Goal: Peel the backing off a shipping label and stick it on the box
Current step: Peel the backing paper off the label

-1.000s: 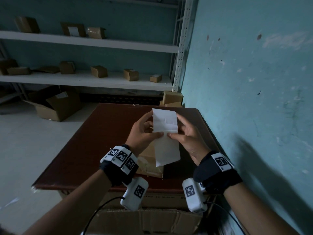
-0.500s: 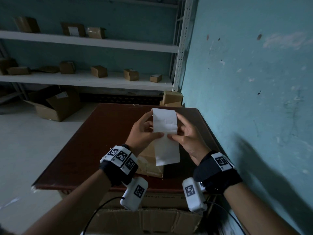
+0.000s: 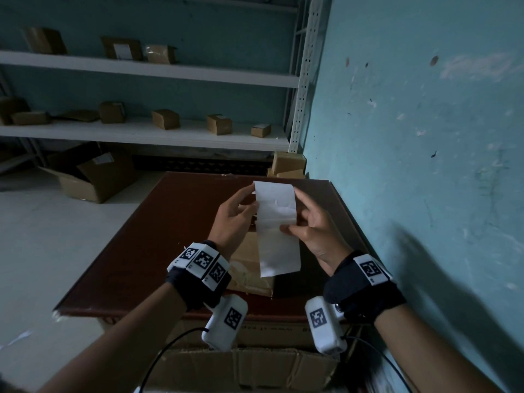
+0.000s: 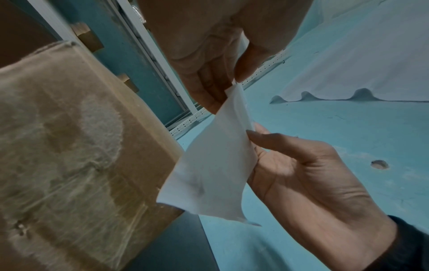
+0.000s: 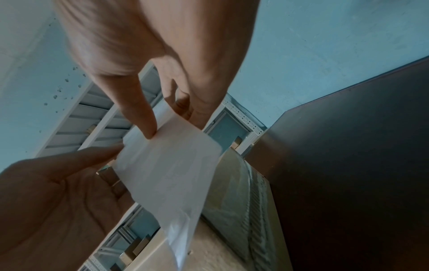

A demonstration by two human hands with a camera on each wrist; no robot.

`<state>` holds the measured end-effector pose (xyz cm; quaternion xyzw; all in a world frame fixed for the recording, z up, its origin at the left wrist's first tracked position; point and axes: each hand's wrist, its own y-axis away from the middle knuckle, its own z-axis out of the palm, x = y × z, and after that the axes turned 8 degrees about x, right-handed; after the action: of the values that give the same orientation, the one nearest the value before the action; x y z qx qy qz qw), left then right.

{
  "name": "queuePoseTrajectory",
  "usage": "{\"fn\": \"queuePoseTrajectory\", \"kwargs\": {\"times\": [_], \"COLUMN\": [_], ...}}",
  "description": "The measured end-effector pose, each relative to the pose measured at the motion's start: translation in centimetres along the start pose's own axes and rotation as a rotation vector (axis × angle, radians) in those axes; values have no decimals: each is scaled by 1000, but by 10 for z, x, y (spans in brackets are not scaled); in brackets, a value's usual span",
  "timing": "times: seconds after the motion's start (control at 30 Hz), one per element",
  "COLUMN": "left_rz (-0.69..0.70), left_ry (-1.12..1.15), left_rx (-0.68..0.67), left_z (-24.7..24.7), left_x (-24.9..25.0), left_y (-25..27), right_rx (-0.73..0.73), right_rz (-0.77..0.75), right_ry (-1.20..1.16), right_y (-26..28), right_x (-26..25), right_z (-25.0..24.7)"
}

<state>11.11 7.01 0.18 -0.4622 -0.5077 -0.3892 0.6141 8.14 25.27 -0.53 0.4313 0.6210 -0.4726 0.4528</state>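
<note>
Both hands, our left (image 3: 232, 219) and right (image 3: 314, 231), pinch the label (image 3: 276, 222) above the box (image 3: 249, 268) on the table (image 3: 158, 239).

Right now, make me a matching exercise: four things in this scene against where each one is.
Things:
1. shipping label
2. box
3. table
4. small cartons

Places:
A. on the white shelf
B. against the teal wall
C. lying on the table under the hands
D. held up between the left hand and the right hand

Pairs: 1-D, 2-C, 3-B, 4-A
</note>
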Motion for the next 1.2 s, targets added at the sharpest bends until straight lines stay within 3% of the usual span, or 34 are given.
{"fn": "queuePoseTrajectory", "kwargs": {"times": [1.2], "left_rz": [0], "left_ry": [18], "left_rx": [7], "left_z": [-2], "left_x": [6], "left_y": [5], "right_rx": [-37], "right_rz": [16], "right_ry": [-1], "right_y": [2], "right_x": [-1], "right_z": [1]}}
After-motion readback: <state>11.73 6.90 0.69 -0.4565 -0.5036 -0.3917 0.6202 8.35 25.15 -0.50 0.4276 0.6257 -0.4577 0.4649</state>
